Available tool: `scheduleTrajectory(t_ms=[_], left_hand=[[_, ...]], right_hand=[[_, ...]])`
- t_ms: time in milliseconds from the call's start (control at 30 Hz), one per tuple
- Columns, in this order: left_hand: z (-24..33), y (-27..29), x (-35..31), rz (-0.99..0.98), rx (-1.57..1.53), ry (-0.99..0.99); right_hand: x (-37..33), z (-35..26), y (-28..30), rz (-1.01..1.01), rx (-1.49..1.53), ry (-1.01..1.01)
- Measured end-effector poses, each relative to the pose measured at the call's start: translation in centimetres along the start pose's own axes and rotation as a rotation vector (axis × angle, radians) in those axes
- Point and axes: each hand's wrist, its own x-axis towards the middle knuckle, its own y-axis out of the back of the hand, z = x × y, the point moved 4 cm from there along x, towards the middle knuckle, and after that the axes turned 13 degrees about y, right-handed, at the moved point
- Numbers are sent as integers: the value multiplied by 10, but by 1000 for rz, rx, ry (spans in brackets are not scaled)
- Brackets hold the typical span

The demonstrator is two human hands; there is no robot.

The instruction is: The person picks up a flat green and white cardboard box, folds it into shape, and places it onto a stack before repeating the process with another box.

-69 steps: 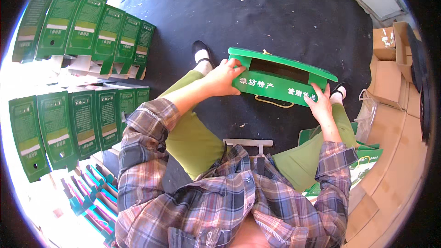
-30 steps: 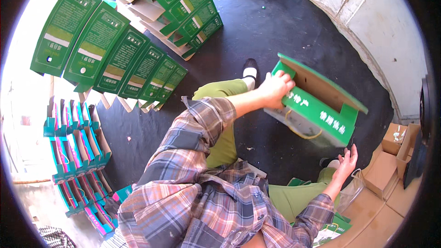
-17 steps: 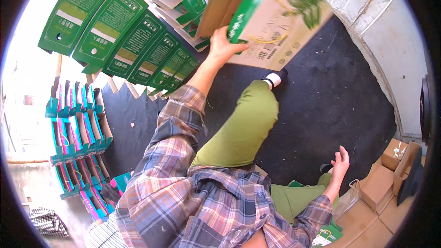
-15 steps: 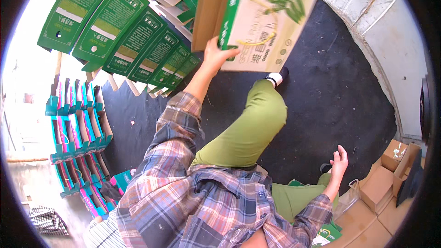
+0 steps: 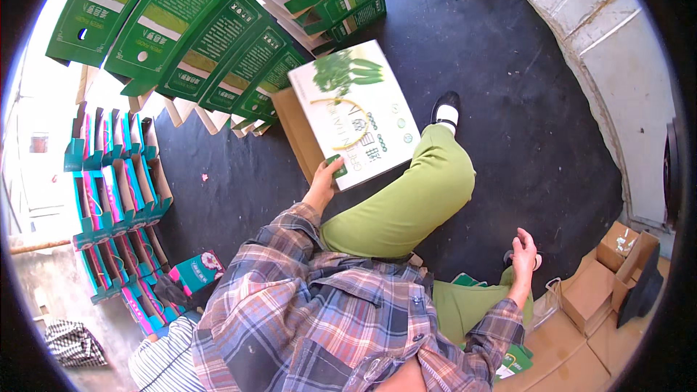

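I watch from far away through the head camera, and I begin at the left hand (image 5: 325,183): its thumb lies over the near corner of a white cardboard box (image 5: 354,110) with green leafy printing, and the other fingers are behind the edge, so their full hold I cannot see, but the grip looks narrow and closed on this corner. The box is in front of the body, tilted, its white face turned up to me, with a looped yellow cord handle (image 5: 366,129) on it and a plain brown cardboard flap (image 5: 294,134) showing at its left side. The right hand (image 5: 523,255) is well apart from it, near the person's right leg, with fingers loosely spread and nothing in them. Around the box I see olive-green trousers (image 5: 406,199) just beside it, the tall green cardboard boxes (image 5: 170,36) in a row at upper left, and the smooth black floor sheet (image 5: 537,138) below. Farther out stand small teal-and-pink open boxes (image 5: 120,196) at left and plain brown cartons (image 5: 589,294) at right. I judge that the step in hand is handling this box with one hand beside the green row; a next move would call for a firm corner grip and care about the neighbouring boxes, because I cannot tell whether they touch it.
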Motion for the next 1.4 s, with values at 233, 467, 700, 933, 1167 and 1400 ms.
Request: scheduleTrajectory(t_ms=[233,467,700,933,1167,1400], left_hand=[[-50,60,3,-67,-196,260],[-61,79,11,-62,-356,247],[-60,104,18,-11,-325,214],[-61,84,24,-88,-378,284],[0,137,27,-272,544,-147],[40,132,54,114,1440,-97]], right_hand=[[2,36,-4,-97,-140,67],[-5,54,-3,-140,-201,84],[-11,39,-15,-158,-204,85],[-35,6,-2,-62,-210,171],[-42,-104,13,133,6,264],[-105,-142,106,679,136,406]])
